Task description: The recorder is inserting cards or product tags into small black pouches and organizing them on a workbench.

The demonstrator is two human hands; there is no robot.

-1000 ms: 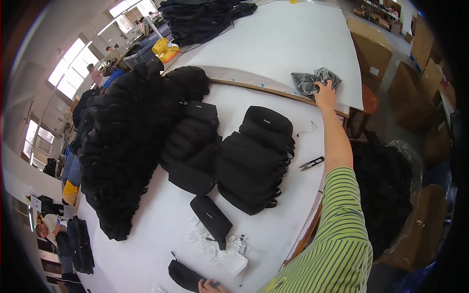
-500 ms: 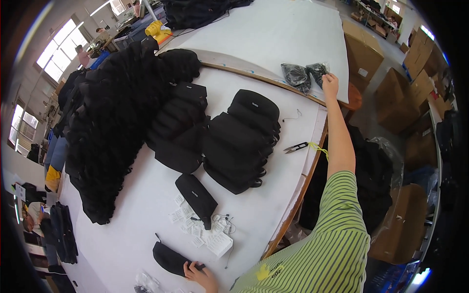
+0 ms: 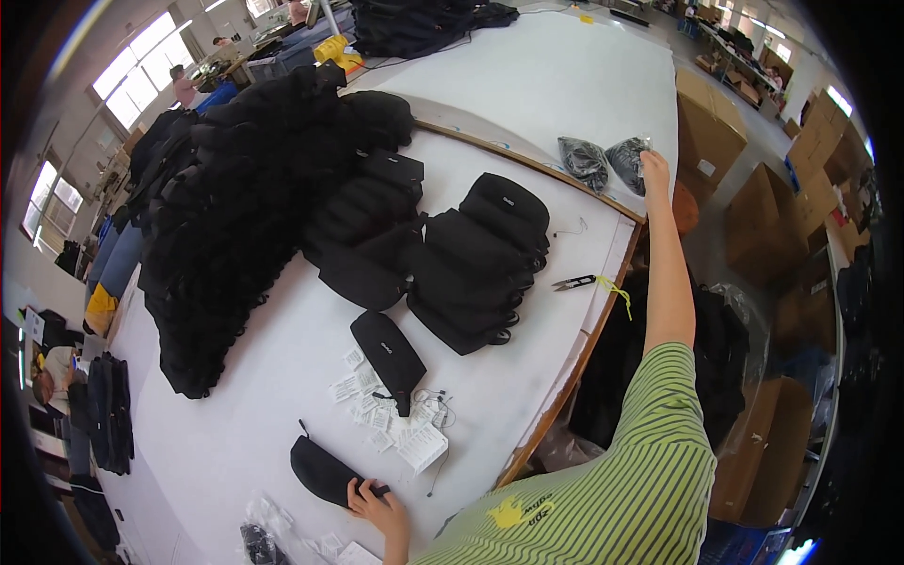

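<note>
Right hand [image 3: 654, 169] stretched far across the worktop [image 3: 282, 377], fingers closed on a grey bagged bundle [image 3: 629, 155]; left hand [image 3: 377, 504], nearer, pinched the black pouch [image 3: 325, 471], lying leftward.

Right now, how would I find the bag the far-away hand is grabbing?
Follow the white table to its far right edge, where the outstretched right hand ends. Two crinkly clear packets of dark stuff lie side by side there. The hand touches the right packet; the left packet lies free, and both are shinier than the matte black pouches nearby.
</note>
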